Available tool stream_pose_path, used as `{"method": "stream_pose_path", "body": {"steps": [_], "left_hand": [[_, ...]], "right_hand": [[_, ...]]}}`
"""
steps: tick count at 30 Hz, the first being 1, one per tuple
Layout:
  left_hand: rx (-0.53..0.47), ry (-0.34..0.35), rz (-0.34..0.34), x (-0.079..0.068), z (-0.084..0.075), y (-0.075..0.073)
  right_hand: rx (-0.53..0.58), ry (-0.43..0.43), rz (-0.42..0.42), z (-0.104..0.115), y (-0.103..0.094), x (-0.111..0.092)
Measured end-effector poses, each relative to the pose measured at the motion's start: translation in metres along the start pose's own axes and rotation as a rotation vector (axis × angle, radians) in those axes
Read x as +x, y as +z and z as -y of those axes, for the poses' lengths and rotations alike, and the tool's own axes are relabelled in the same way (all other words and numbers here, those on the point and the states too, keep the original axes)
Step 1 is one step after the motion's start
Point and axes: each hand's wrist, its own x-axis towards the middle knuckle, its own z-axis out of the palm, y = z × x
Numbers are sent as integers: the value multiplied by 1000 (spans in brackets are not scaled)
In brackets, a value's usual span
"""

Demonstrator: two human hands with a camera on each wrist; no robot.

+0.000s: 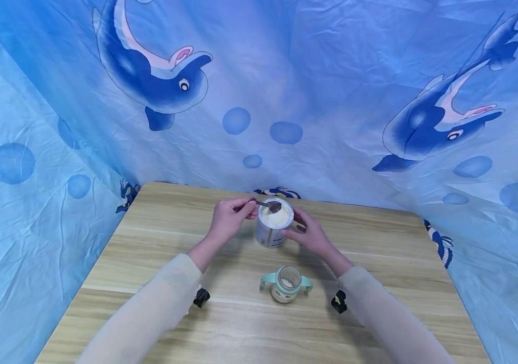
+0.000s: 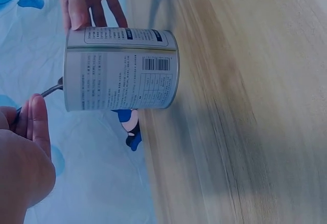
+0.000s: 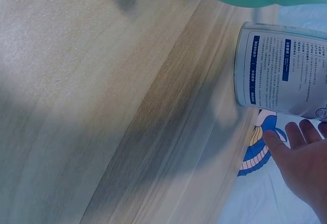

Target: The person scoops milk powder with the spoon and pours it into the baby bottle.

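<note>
A metal can (image 1: pixel 270 236) of pale powder (image 1: pixel 276 218) stands open toward the back of the table. My left hand (image 1: pixel 229 217) pinches the handle of a dark spoon (image 1: pixel 275 207), whose bowl is at the powder in the can's mouth. In the left wrist view, the spoon (image 2: pixel 52 89) enters the can's rim. My right hand (image 1: pixel 311 235) is at the can's right side, thumb toward the front and fingers extended; in the right wrist view, that hand (image 3: pixel 301 163) lies close against the printed wall, firm contact unclear. Nearer me stands an open baby bottle (image 1: pixel 285 293) containing whitish powder.
The bottle has two turquoise handles (image 1: pixel 268 279). The wooden table (image 1: pixel 149 242) has its back edge just behind the can. Blue cloth (image 1: pixel 259 91) printed with dolphins hangs behind and at both sides.
</note>
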Motion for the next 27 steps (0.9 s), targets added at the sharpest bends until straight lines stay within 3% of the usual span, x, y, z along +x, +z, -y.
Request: {"method": "stream_pose_path", "body": {"steps": [8, 27], "left_hand": [[11, 43, 34, 1, 7, 3], [-131, -66, 140, 4, 18, -1]], "right_hand": [[10, -3, -13, -2, 1, 0], [3, 31, -16, 3, 5, 2]]}}
